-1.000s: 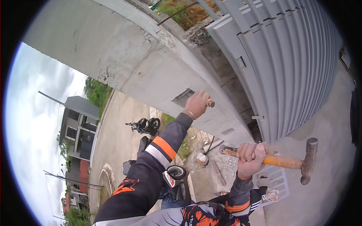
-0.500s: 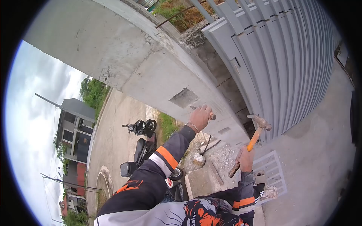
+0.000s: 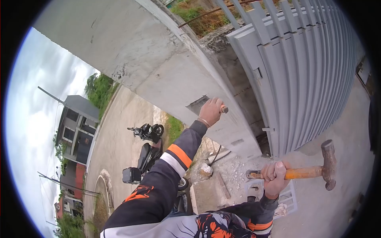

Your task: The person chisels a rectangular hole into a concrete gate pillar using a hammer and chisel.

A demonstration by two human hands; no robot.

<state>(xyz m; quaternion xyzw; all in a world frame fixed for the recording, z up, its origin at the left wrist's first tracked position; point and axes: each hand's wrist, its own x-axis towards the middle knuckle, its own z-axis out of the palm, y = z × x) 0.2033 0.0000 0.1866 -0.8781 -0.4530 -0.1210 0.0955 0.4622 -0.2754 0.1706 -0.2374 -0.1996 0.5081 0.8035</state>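
Note:
My left hand (image 3: 210,111) is closed around a chisel (image 3: 224,108), whose worn, orange-tinged butt end sticks out beside the thumb side. The chisel's tip is hidden behind my fingers, at the edge of a shallow rectangular recess (image 3: 197,104) in the grey concrete pillar (image 3: 166,75). Out to the right, my right hand (image 3: 275,177) grips a hammer (image 3: 305,172) by its orange handle. The rusty hammer head points away from the pillar, well apart from the chisel. A smaller slot (image 3: 237,142) shows lower on the pillar.
A grey slatted metal gate (image 3: 301,79) stands right of the pillar. Rubble (image 3: 234,168) and a white grille (image 3: 291,198) lie on the ground below. Motorcycles (image 3: 147,133) are parked on the road at left. A rusty rod (image 3: 214,14) juts from the wall top.
My right hand has swung the hammer down and to the right, away from the pillar. My left hand with the chisel has shifted slightly up, now covering part of the recess.

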